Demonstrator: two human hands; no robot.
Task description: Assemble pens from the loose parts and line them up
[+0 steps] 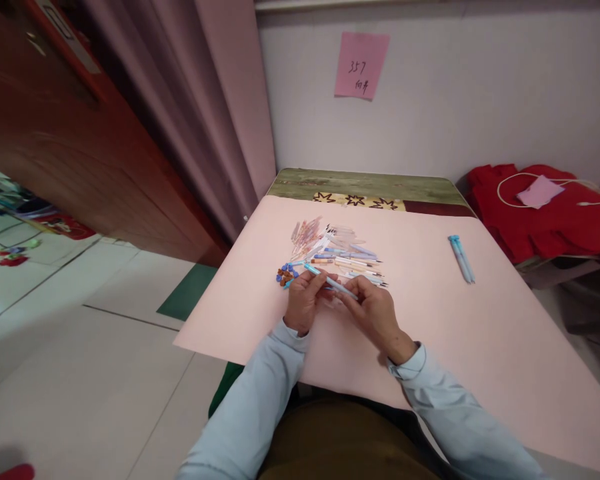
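Observation:
Between my two hands lies a slim light-blue pen [336, 285], tilted down to the right. My left hand [304, 297] pinches its upper-left part, while the fingers of my right hand [373, 310] close on its lower-right end. Just beyond the hands spreads a heap of pen parts [350, 253]: pale barrels, refills and clear tubes. Small blue and brown pieces [285, 275] are clustered beside my left hand. Farther right, a few light-blue pens [463, 259] lie side by side.
Pale pink paper [430, 333] covers the table, whose green wooden edge [370, 181] shows at the back. Red cloth [520, 233] with a white cable is at the right. A pink note [362, 65] hangs on the wall; a curtain [230, 100] and brown door [105, 153] stand left.

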